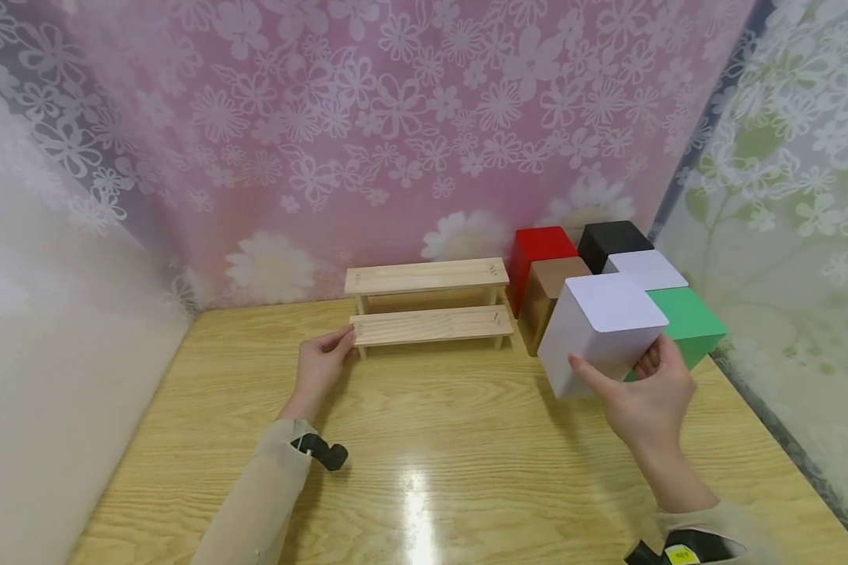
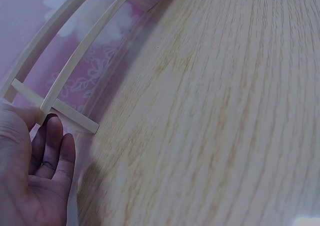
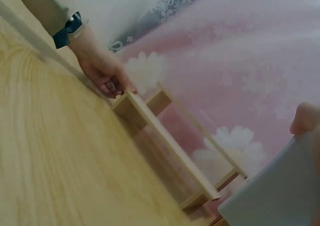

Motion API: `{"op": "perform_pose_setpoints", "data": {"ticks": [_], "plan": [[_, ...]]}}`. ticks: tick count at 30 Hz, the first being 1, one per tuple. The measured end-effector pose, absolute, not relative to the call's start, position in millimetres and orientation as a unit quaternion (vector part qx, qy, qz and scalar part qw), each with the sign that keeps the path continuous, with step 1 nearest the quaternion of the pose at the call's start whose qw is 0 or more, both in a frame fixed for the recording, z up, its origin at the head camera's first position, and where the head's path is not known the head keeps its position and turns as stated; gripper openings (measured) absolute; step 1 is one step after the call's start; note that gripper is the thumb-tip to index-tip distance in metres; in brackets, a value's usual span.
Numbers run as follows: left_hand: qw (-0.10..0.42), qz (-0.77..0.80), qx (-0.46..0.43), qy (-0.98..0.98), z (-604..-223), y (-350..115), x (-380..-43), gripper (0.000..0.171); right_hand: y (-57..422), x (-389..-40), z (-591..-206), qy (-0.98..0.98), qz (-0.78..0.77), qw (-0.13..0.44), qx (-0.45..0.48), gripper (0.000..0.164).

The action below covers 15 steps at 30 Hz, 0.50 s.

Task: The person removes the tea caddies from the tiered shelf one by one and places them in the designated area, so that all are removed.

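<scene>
A two-step wooden rack (image 1: 431,326) stands toward the back of the table. With thumb and fingertips, my left hand (image 1: 320,369) pinches the left end of its lower board; the left wrist view shows the thumb above the board's end and the fingers curled below. On the right, my right hand (image 1: 646,404) grips a white box (image 1: 601,345) by its near sides, thumb on one face and fingers round the other. This box is slightly tilted and overlaps the brown box (image 1: 540,302) and green box (image 1: 689,326) in the head view. Its grey-looking face (image 3: 280,186) fills the right wrist view's lower corner.
Behind the held box stand a red box (image 1: 544,245), a black box (image 1: 615,245) and another white box (image 1: 648,268), grouped at the back right. A pink flowered curtain (image 1: 367,157) hangs behind the wooden table (image 1: 410,424), with pale curtains at both sides.
</scene>
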<state>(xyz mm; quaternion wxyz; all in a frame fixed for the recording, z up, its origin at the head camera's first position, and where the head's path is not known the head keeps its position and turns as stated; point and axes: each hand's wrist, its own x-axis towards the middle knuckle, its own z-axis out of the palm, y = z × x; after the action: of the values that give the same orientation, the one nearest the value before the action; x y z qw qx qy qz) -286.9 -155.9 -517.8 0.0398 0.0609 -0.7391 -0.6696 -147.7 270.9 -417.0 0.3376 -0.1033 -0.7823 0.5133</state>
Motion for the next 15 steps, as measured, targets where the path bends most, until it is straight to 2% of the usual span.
{"op": "perform_pose_setpoints", "data": {"ticks": [6, 15], "plan": [[0.042, -0.669, 0.057, -0.740, -518.3, -156.2, -288.2, 0.031, 270.2, -146.2, -446.4, -0.791, 0.507, 0.317, -0.129, 0.089], [0.037, -0.673, 0.062, -0.736, -518.8, -156.6, -288.4, 0.031, 273.8, -154.6, -475.8, -0.797, 0.501, 0.308, -0.142, 0.090]]}}
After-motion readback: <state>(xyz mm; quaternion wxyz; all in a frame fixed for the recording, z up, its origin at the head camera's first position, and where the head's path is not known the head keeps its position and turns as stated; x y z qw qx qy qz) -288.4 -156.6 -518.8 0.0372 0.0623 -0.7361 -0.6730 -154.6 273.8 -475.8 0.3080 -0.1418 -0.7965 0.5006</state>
